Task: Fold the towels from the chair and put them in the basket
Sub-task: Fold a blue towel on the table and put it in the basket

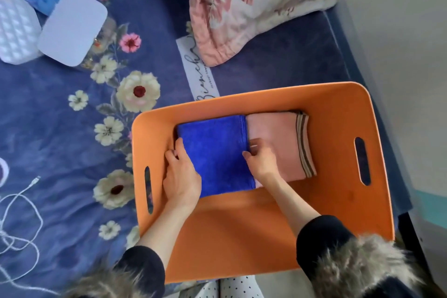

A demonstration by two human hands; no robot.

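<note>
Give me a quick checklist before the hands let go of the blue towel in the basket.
1. Blue towel inside the orange basket: ok, it lies on the floor of the basket.
2. Blue towel folded: ok, a neat rectangle.
3. Pink towel in place: ok, folded, directly to the right of the blue one; the blue edge seems to overlap it slightly.
4. Left hand on the towel's left edge, right hand on its right edge: ok, both grip it.
5. Basket steady on the bed: ok, it sits flat.
6. More towels left on the chair: cannot tell, the chair is out of view.
</note>
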